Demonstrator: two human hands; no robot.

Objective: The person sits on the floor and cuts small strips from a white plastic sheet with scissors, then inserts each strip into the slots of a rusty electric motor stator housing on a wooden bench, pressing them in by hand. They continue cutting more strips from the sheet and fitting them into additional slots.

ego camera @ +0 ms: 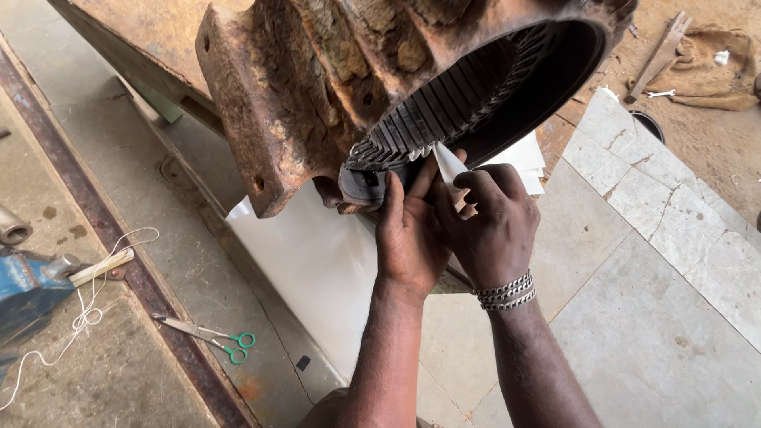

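Both hands work at the six o'clock rim of the rusty, slotted iron motor stator: the right hand pinches a folded white paper strip at a slot, while the left hand, fingers spread, steadies it; green-handled scissors lie at eight o'clock

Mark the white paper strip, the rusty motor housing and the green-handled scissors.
white paper strip (449, 165), head view, on its bare upper end above the right hand's fingers.
rusty motor housing (293, 87), head view, on its outer ribbed shell.
green-handled scissors (238, 347), head view, on the handles.
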